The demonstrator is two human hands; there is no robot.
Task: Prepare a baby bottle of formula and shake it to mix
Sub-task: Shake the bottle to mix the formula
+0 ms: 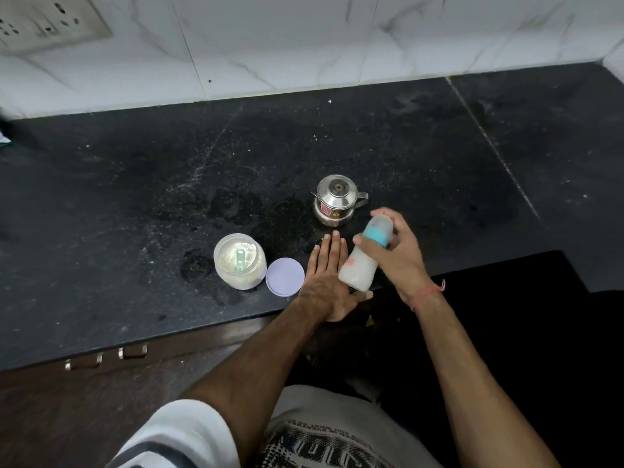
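Black stone counter below white marble-tiled wall with socket plate.

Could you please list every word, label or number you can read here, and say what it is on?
None can be read.
Red sticker on the steel pot: too small.
Red print on the baby bottle, gripped by the right hand: blurred.
Print on the shirt: letters illegible.

text: none legible | steel pot red sticker blurred | bottle print blurred
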